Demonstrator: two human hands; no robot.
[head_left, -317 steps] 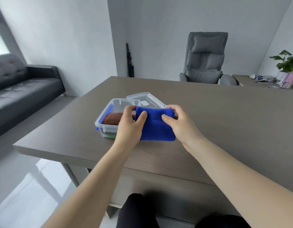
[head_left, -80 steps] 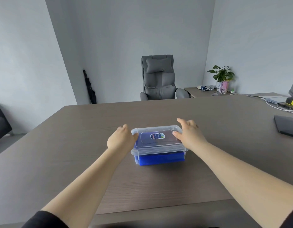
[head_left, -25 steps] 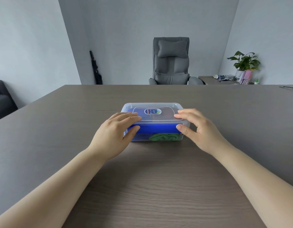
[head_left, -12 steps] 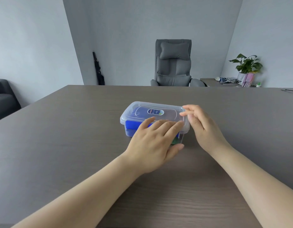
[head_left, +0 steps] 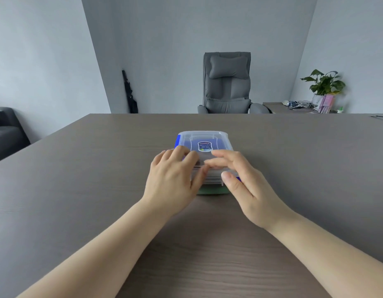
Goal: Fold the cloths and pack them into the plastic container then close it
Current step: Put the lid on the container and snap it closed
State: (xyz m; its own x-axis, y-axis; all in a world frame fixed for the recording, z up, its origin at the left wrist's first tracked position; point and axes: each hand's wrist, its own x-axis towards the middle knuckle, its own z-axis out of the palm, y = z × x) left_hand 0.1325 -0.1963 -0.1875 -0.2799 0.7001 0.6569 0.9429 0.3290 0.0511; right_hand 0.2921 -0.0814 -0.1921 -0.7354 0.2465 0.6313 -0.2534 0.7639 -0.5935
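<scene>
1. Clear rectangular plastic container stands mid-way across the grey-brown wooden table; blue and green folded cloths show through its walls.
2. Left hand and right hand lie on the near end of the transparent labelled lid, fingers gently bent, pressing rather than clasping.
3. Risk: uneven pressure may leave the far edge unseated.
4. Risk: bulging cloth could push the lid up.
5. Risk: the container may slide away.
</scene>
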